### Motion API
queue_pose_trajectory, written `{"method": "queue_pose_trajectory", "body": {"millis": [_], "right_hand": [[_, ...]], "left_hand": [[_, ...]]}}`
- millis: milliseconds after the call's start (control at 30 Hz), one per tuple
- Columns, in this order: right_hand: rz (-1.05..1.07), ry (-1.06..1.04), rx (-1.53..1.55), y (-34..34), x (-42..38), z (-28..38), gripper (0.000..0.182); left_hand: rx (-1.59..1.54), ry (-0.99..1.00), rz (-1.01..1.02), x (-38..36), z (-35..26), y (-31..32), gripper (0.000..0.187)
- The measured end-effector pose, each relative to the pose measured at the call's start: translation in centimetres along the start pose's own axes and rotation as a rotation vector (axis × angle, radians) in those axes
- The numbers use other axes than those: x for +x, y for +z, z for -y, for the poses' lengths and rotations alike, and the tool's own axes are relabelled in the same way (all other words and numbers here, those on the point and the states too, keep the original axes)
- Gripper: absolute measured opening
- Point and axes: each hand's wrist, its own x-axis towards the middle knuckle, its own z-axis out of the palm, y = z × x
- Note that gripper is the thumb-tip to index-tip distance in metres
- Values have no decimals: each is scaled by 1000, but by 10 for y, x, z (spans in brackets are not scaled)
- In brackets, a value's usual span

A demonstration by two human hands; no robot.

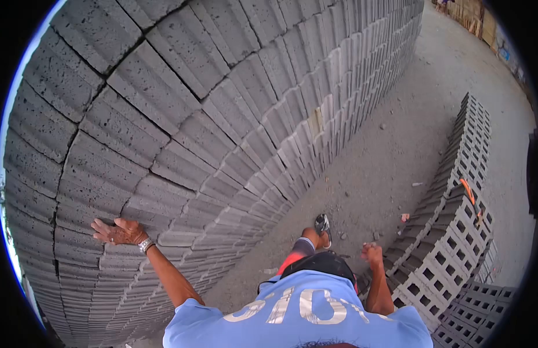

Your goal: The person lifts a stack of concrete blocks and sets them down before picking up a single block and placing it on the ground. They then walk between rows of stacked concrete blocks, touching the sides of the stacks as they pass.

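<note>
1. The left grip lies against the block wall, fingers spread; the wall is right under the palm and runs up from it to the far middle, also filling the left side.
2. A watch circles that wrist (silvery, it seems).
3. The right grip hangs at the right of the body, fingers curled in; I cannot tell whether they enclose anything. It is well apart from the wall, with the low stack of hollow blocks to its right.
4. An orange item rests on that stack, toward its far part.
5. Bare ground separates wall and stack, with one shoe on it ahead of the blue shirt.
</note>
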Motion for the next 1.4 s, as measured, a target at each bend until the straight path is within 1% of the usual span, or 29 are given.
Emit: {"method": "queue_pose_trajectory", "body": {"millis": [33,67,100,200,233,300,333,400,433,467,500,533,567,600,633,667,700,733,767,800,833,867,933,1000,1100,1200,1233,1300,1400], "right_hand": [[64,-53,68,0,-5,-16,25],[156,-86,97,-4,-10,-34,26],[106,113,-65,-3,-12,-41,28],[147,98,-204,-15,29,-146,25],[93,452,80,-24,-2,-111,23],[61,532,-122,-37,3,-83,24],[46,587,-228,-42,1,-84,25],[23,444,-271,-55,33,-82,28],[286,-19,-727,-66,95,-138,29],[41,251,-398,-63,82,-85,27],[-91,427,-263,-58,70,-21,30],[11,200,-504,-56,118,-47,28],[56,-46,-746,-54,170,-81,26],[-47,-547,-1438,-42,214,-96,26],[61,-297,-729,-41,204,-69,18],[17,-99,4,-40,195,-44,16],[-69,-159,205,-34,164,-11,29],[-73,-44,-40,-31,172,4,29],[-94,-72,16,-25,159,20,18],[20,-250,-46,-32,158,14,16],[63,-198,-76,-33,148,22,22],[-45,4,-120,-28,113,59,32],[-14,137,-134,-21,94,47,29],[25,271,-171,-18,84,51,26],[94,507,-251,-13,52,52,22],[-2,518,-231,-11,31,66,23],[24,531,-246,-20,35,56,25],[74,542,-266,-37,56,46,32],[19,420,-245,-58,80,85,36]], "left_hand": [[-24,20,-27,1,-1,-3,77],[-60,57,-168,5,1,3,64],[-89,99,-309,9,3,9,57],[-98,77,-315,7,7,9,54],[-87,71,-310,7,7,8,54],[-64,70,-308,9,8,7,54],[-57,72,-312,10,8,7,55],[-22,71,-327,10,0,4,57],[-39,91,-343,10,2,5,55],[-57,112,-356,9,9,10,54],[-74,131,-370,12,10,14,53],[-69,157,-414,16,1,8,53],[-69,146,-417,18,-4,10,53],[-63,143,-409,19,-6,11,53],[-51,155,-385,19,-10,4,54],[-26,136,-392,15,-17,3,55],[-37,144,-388,14,-14,9,56],[-43,158,-381,10,-7,19,57],[-41,180,-369,7,4,25,58],[-67,153,-345,6,8,26,59],[-86,126,-317,6,8,28,60],[-109,62,-307,0,6,31,61],[-161,63,-240,-4,3,27,62],[-223,44,-186,-3,9,26,64],[-265,-88,-215,3,3,25,71],[-317,-189,-237,13,-17,20,73],[-341,-191,-236,17,-30,16,74],[-415,-168,-229,27,-66,7,75],[-550,-69,-218,40,-141,-7,77]]}}
